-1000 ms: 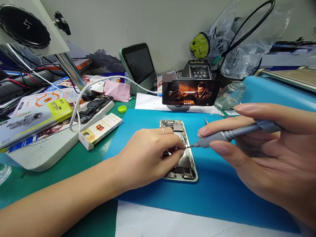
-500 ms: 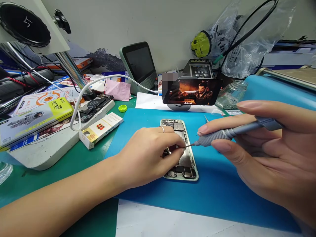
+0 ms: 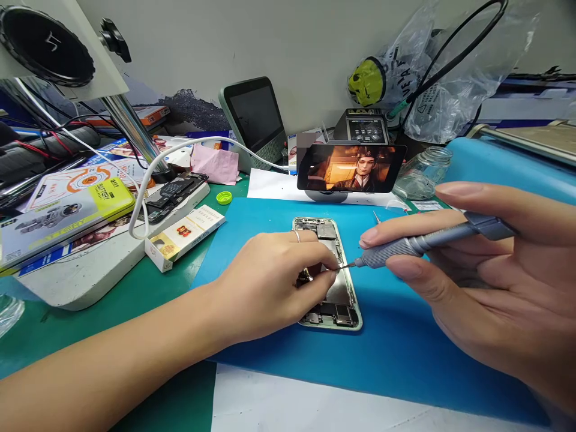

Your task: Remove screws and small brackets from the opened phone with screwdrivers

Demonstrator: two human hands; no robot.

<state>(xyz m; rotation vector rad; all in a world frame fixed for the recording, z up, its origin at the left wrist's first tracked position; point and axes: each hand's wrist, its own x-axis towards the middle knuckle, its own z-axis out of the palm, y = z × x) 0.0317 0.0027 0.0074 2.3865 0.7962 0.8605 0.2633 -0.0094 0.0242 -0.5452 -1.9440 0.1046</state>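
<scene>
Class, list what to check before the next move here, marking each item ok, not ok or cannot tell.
1. Opened pale-green-framed phone rests on the smooth blue mat: ok.
2. Slim grey knurled screwdriver is held in the right hand: ok.
3. Left hand leaves the phone's interior uncovered: not ok.
4. Thin screwdriver tip touches the phone: cannot tell; its end is obscured.
5. Thick white cable lies clear of the mat: ok.

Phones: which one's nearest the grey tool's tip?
The opened phone lying flat on the blue mat, partly under the left hand, insides bare. The lit phone stands propped up behind, farther from the grey tool.
</scene>
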